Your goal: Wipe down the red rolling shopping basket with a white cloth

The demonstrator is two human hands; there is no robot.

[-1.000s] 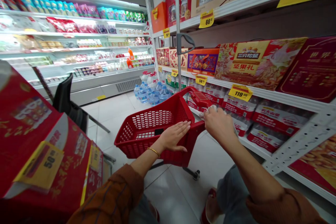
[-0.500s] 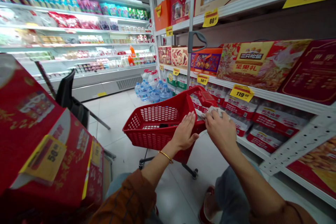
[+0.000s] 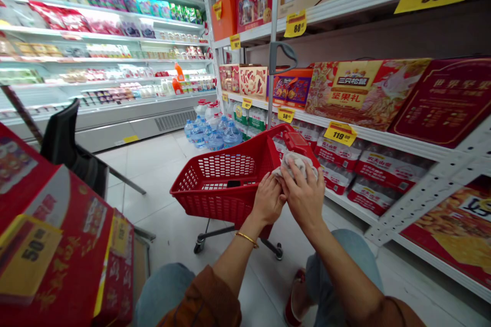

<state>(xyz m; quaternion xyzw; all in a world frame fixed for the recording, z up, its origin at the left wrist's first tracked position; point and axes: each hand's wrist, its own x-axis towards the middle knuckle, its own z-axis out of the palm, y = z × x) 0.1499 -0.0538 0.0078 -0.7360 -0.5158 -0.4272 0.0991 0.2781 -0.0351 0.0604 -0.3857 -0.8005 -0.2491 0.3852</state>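
Observation:
A red plastic shopping cart point(image 3: 218, 199) with perforated basket walls stands on casters in front of me. My right hand point(image 3: 305, 194) presses a crumpled whitish cloth point(image 3: 297, 161) onto the cart's near end, its fingers bent over the cloth. Close beside it, my left hand point(image 3: 269, 202) rests on the basket's rim with its fingers curled over the edge, the fingertips by the cloth's border. The two hands touch or nearly touch at the thumbs. A small dark object point(image 3: 233, 183) lies in the basket; its kind is unclear.
Shelves of gift boxes point(image 3: 364, 93) and packs of bottled water point(image 3: 387, 167) rise on the right. Large water bottles point(image 3: 215, 134) stand on the floor beyond the cart. At left are red cartons point(image 3: 69, 235) and a black chair point(image 3: 71, 145); a refrigerated display point(image 3: 153, 122) is behind.
My right hand and the cloth have shifted left, close to my left hand. My left hand has gone from lying flat to curled at the rim. The view has turned slightly right.

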